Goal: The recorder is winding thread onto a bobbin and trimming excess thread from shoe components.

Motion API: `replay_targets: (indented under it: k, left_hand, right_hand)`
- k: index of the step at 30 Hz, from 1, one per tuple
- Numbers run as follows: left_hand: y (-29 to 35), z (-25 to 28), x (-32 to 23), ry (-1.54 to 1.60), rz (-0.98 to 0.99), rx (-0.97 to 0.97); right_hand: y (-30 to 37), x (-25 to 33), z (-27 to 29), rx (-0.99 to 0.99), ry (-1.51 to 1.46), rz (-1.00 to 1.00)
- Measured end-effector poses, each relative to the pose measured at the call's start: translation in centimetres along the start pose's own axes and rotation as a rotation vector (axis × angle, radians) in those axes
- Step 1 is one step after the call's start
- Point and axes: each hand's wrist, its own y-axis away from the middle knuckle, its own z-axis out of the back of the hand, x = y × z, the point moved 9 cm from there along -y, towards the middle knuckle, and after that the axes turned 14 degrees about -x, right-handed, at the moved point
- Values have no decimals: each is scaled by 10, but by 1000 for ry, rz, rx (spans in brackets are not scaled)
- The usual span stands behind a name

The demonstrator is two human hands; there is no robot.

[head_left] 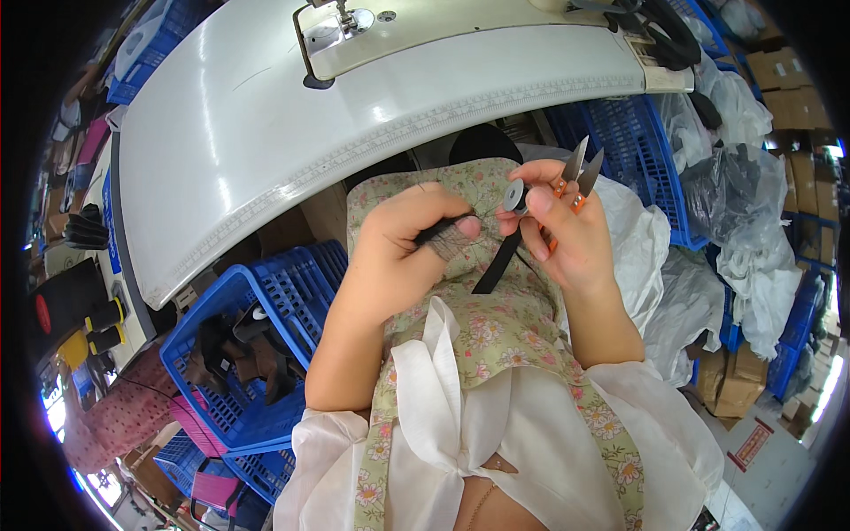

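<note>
In the head view, the small silver bobbin is near the middle of the frame, a bit above center. The fingers of the right hand pinch it by their tips, almost shut. That same hand also holds scissors with orange handles. Their blades stick up and stand a little apart.

The left hand is just beside it, to the left. Its fingers curl in close to the thumb, around a wispy dark bunch that looks like thread. I cannot tell how tight they squeeze.

A black strap hangs below the bobbin, over the flowery apron. I cannot tell if a hand has hold of it. The white bench with the sewing machine fills the top.

The job now seems to be sorting out the bobbin and its thread. To do it well, hold the bobbin by its edges, so it can turn. Pull the thread gently and straight, so it won't knot. Keep those sharp blades away from skin, thread and strap.
</note>
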Motion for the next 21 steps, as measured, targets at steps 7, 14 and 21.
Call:
replay_targets:
  k: [7, 14, 21]
  left_hand:
    - [-1, 24, -12, 309, 13, -255]
    - [-4, 19, -11, 639, 140, -204]
    - [-3, 11, -9, 894, 271, -170]
  right_hand:
    - [15, 18, -1, -68, 435, 387]
    - [31, 40, -26, -7, 774, 664]
    - [35, 41, -35, 62, 700, 783]
